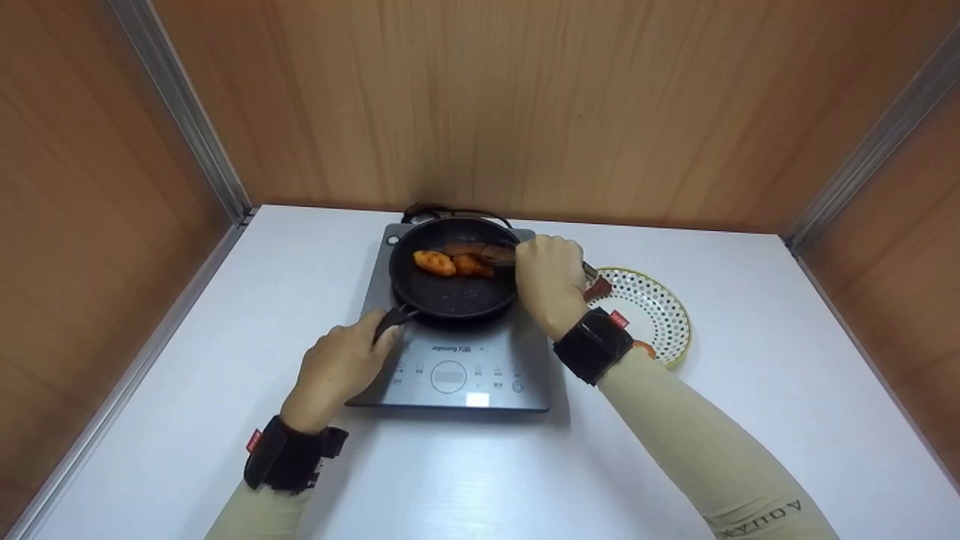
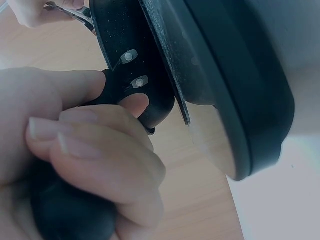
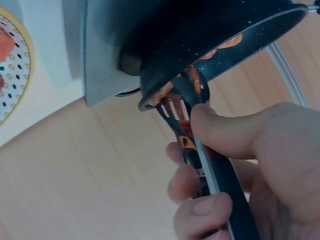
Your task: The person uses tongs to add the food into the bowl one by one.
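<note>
My left hand [image 1: 341,367] grips the black handle [image 1: 393,319] of a frying pan [image 1: 454,298], which is over a Joyoung induction cooker [image 1: 525,345]. In the pan lie an orange-brown food piece [image 1: 433,262], a darker browned piece [image 1: 474,266] and a long brown strip [image 1: 463,248]. Above the pan's right rim, my right hand [image 1: 551,281] holds black and silver tongs [image 3: 220,175]. Their slotted heads reach into the pan in the right wrist view, close around reddish-brown food; whether they clamp it is unclear.
To the right of the cooker stands a dotted plate [image 1: 667,315] with a yellow rim, partly behind my right wrist. Reddish food [image 1: 598,289] lies on it. A black cable [image 1: 480,214] runs behind the pan, near the wooden back wall [image 1: 480,112]. White table [image 1: 225,330] surrounds the cooker.
</note>
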`<move>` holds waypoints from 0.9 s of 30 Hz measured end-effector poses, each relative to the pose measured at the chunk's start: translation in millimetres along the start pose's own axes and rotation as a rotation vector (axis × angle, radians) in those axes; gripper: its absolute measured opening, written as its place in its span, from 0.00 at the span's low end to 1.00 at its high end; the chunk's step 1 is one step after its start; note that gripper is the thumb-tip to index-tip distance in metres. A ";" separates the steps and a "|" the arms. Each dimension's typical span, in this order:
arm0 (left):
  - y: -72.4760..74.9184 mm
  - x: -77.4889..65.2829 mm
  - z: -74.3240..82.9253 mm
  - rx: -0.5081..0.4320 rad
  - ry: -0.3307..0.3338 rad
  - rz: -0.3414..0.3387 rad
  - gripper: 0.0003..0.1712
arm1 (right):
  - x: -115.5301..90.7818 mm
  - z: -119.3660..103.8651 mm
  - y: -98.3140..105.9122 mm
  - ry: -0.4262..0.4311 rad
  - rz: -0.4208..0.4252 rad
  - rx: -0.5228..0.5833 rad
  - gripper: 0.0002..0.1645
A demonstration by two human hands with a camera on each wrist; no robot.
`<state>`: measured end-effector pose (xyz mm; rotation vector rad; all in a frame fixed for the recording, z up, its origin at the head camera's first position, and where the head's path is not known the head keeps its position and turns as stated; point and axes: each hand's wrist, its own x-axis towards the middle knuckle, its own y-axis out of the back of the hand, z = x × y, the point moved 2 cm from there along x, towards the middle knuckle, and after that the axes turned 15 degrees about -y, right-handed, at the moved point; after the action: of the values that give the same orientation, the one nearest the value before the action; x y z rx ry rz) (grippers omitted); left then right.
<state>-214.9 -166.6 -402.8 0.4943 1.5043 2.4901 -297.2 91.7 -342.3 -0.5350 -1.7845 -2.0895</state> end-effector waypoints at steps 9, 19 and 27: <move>-0.8 0.6 2.4 -0.005 -0.005 -0.002 0.13 | 3.3 2.0 9.8 -0.036 -0.129 -0.037 0.11; -1.1 -0.5 1.1 0.003 0.002 -0.008 0.13 | 6.8 10.4 16.9 -0.023 -0.197 -0.005 0.11; -0.7 0.5 2.6 0.003 -0.002 -0.003 0.13 | 5.8 14.4 15.8 -0.021 -0.257 0.002 0.19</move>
<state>-214.4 -164.0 -402.2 0.4937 1.5067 2.4852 -293.6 103.4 -323.8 -0.3428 -1.9573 -2.2549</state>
